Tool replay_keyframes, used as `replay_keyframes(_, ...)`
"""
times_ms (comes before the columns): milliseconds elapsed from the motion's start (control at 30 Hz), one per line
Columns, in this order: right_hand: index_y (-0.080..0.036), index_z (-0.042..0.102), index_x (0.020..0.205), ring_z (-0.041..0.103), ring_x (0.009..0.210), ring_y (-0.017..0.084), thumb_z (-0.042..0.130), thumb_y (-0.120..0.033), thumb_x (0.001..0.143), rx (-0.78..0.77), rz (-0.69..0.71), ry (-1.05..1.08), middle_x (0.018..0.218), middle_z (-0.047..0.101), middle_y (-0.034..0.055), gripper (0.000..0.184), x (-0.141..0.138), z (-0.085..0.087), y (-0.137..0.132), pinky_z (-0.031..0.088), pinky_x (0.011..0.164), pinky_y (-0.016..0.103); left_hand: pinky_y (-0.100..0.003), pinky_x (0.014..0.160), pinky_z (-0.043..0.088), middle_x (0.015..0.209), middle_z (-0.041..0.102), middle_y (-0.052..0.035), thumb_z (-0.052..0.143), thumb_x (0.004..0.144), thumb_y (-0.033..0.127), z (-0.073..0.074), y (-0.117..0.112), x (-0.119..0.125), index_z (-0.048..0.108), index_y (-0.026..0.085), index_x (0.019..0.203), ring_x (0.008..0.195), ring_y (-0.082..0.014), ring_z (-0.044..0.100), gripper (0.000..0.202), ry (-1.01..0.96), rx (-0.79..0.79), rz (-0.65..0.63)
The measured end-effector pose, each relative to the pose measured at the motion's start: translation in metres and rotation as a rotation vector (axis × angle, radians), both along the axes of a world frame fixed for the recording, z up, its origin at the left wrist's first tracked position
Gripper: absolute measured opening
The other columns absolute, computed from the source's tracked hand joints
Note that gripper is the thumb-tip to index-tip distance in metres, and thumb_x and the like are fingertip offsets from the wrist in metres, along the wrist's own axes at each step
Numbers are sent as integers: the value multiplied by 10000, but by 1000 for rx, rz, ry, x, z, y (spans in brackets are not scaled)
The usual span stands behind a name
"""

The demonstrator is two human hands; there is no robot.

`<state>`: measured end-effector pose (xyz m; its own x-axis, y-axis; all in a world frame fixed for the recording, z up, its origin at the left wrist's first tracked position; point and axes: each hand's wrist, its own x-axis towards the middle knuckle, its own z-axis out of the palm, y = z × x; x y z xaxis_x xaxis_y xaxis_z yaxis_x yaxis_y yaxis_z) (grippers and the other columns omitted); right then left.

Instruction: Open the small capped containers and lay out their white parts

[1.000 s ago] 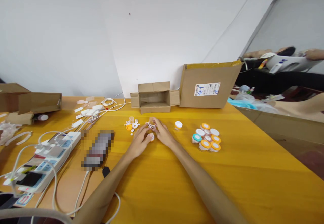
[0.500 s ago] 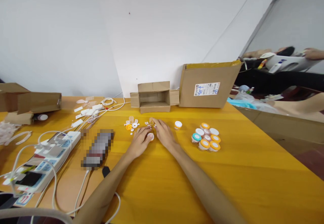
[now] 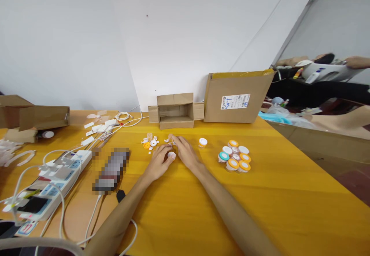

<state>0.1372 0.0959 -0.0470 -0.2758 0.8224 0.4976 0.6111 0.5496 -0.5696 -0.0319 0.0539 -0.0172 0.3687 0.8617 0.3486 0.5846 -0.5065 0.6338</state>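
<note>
My left hand (image 3: 159, 160) rests low over the table, its fingers curled round a small white round cap (image 3: 171, 155) with the thumb against its edge. Just to the right, my right hand (image 3: 185, 150) reaches forward with bent fingers. Its fingertips are at small white cut-out pieces (image 3: 167, 140); what they pinch is too small and partly hidden. Left of the hands lie an orange ring-shaped lid (image 3: 147, 145), a white disc (image 3: 153, 143) and a clear little cup (image 3: 149, 136). A white-lidded small jar (image 3: 203, 142) stands alone to the right.
Several small jars with orange, white and teal lids (image 3: 224, 156) cluster on the right. An open carton (image 3: 176, 124) and a large taped box (image 3: 234, 86) stand at the wall. A phone (image 3: 112, 169), power strip (image 3: 59, 182) and cables crowd the left. Another person's hand (image 3: 357, 62) shows far right.
My right fingertips have shifted slightly to the left over the small pieces. My left hand stays nearly in place with the white cap.
</note>
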Motion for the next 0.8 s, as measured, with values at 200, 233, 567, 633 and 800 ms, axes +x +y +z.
replay_keyframes(200,-340,458,1402,570,1127,213,387,48,759,48,-18,-7,1193,613,47,754,-2,2,-3,488,971,344,-425,1060,452,1204,645,-71,533,960,374,-2,1,-1,649,253,1160,1173,-242,582,261,-28,17,0)
replay_keyframes(233,-338,463,1392,568,1126,212,389,44,763,57,-30,-17,1198,608,48,740,-2,3,-4,490,962,342,-420,1058,454,1198,641,-71,536,959,370,-2,1,-1,647,253,1158,1169,-240,584,257,-32,17,3)
replay_keyframes(567,-249,646,959,598,915,252,511,-83,887,68,-145,-265,941,642,86,225,-5,13,-13,489,822,360,-412,1037,462,1137,610,-69,505,970,387,-4,0,-1,660,250,1102,1114,-235,574,245,-1,15,19)
replay_keyframes(633,-243,654,952,597,938,260,514,-78,885,59,-113,-295,975,652,98,226,-4,14,-13,485,846,374,-416,1033,459,1136,607,-71,504,969,378,-5,1,0,662,246,1091,1107,-237,571,239,2,20,24)
replay_keyframes(800,-245,664,971,589,959,257,541,-75,876,47,-63,-291,1028,659,97,230,-2,14,-13,477,861,382,-415,1008,462,1105,604,-62,509,966,364,-4,1,1,657,262,1085,1081,-237,567,216,0,20,30)
